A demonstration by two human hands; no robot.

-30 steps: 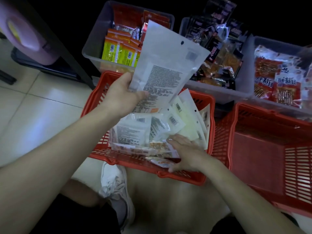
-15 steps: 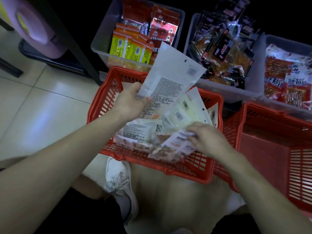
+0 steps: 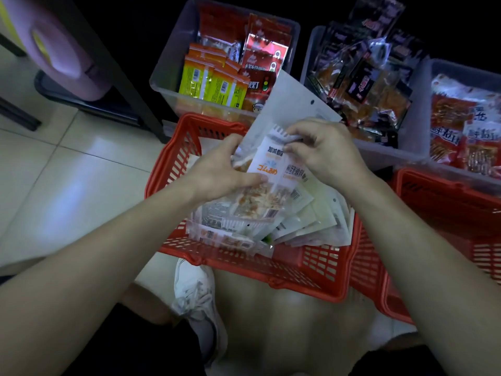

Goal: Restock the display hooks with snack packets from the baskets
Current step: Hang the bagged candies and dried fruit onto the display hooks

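A slotted red plastic basket (image 3: pixel 173 169) is seen; glossy film snack packets (image 3: pixel 267 185) are shown; the tiled floor (image 3: pixel 67 185) is polished and reflective.

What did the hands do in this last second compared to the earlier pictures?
The right hand rose out of the red basket with a snack packet it picked up and brought it against the large white pouch, pinching the packet's top edge. The left hand kept hold of the pouch and now grips both together. Basket and clear bins stayed put.

Right basket (image 3: pixel 439 202) interior free; packets (image 3: pixel 311 223) crowd middle basket (image 3: pixel 173 164); clear bins (image 3: pixel 168 77) wall far side.
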